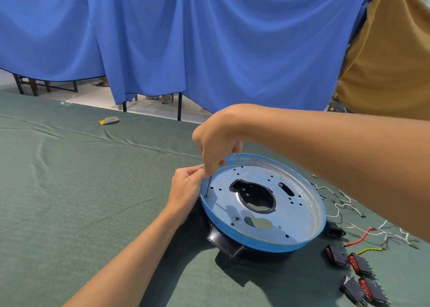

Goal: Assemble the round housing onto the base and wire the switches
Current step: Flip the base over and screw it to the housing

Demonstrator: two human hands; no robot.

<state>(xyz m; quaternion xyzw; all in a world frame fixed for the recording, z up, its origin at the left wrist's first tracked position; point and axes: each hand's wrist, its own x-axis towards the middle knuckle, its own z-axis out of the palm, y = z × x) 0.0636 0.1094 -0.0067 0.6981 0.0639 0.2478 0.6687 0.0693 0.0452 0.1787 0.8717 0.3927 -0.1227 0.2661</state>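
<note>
The round housing (pixel 300 213), a shiny metal disc with a blue film rim, lies on the black base (pixel 223 241) on the green cloth. My right hand (pixel 218 141) grips a screwdriver with a yellow handle; its shaft (pixel 208 185) stands upright with the tip at a screw hole near the disc's left edge. My left hand (pixel 186 190) is at the disc's left rim, its fingertips pinched close by the shaft; what they hold is hidden. Several black and red rocker switches (pixel 358 271) lie at the right front.
Loose white, red and yellow-green wires (pixel 363 234) sprawl to the right of the housing. A small grey and yellow scrap (pixel 109 120) lies far left on the table. Blue curtains hang behind the table edge, and a person in a tan shirt (pixel 391 57) stands at the right.
</note>
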